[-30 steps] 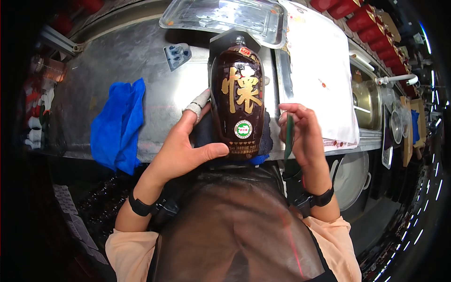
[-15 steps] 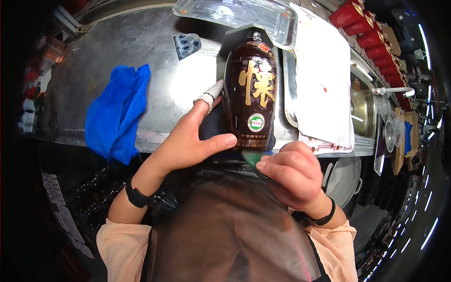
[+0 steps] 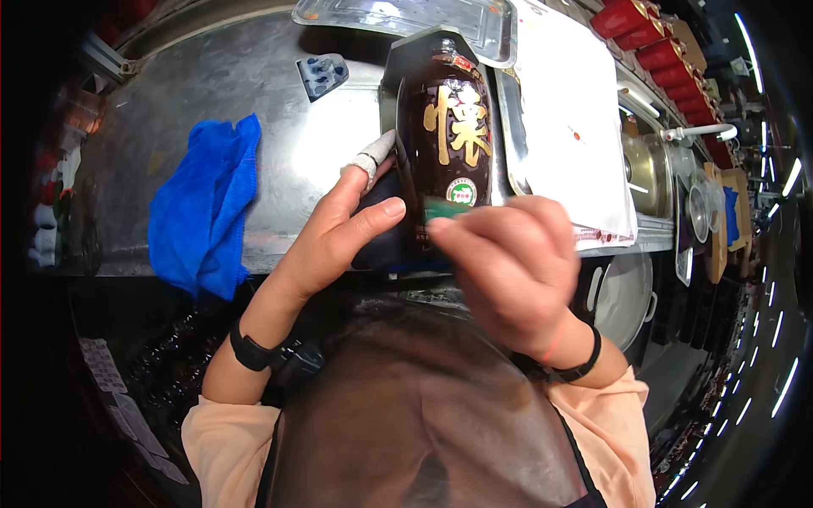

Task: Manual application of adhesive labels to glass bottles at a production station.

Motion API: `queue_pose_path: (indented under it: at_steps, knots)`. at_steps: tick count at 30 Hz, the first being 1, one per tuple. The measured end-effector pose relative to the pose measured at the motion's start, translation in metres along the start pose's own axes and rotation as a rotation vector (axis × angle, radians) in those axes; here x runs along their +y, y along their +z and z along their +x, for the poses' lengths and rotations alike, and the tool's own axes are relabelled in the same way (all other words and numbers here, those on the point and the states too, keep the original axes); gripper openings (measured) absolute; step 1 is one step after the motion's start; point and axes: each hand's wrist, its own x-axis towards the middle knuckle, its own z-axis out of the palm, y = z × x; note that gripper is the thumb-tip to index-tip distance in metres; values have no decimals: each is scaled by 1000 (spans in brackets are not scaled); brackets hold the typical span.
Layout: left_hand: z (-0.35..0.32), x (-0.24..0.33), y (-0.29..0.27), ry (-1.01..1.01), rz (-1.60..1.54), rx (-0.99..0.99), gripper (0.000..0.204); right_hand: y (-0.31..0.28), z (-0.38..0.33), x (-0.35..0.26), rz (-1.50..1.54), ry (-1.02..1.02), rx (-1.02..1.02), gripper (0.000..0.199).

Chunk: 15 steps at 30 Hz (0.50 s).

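The person is holding a dark brown bottle [image 3: 449,144] upright on the steel tabletop [image 3: 212,76], close to the body. The left hand [image 3: 339,229] is bracing the bottle from its nine o'clock side: the thumb is lying against the lower part, and the fingers [image 3: 371,159], one of them wrapped in white tape, are curving round the side toward the back. The right hand [image 3: 508,271] is coming in at the six o'clock side of the bottle, low on its front. Its fingers are pressed together on a small green piece [image 3: 445,208], perhaps a pad or a bit of cloth, which is touching the bottle just under the round label.

To my judgement, the step in hand is wiping or rubbing the lower front of the bottle. The next move is probably asking for a firm left grip, so that the bottle is not tipping while the right hand is rubbing.

A blue cloth [image 3: 203,212] is lying at nine o'clock, well apart from the bottle. A clear tray [image 3: 406,17] is standing at twelve o'clock, and a white sheet [image 3: 567,110] at two o'clock.
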Motion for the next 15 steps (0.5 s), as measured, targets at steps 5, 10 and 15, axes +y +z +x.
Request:
queue_pose_path:
  at_steps: [5, 10, 15]
  knots:
    - [1, 5, 0, -13, -14, -16, 75, 12, -7, -24, 63, -275, -292, 18]
    - [0, 3, -1, -10, -12, -12, 77, 2, -13, -14, 57, -215, -190, 16]
    - [1, -4, -1, 47, 2, 10, 75, -7, -20, 10, 141, 6, -19, 24]
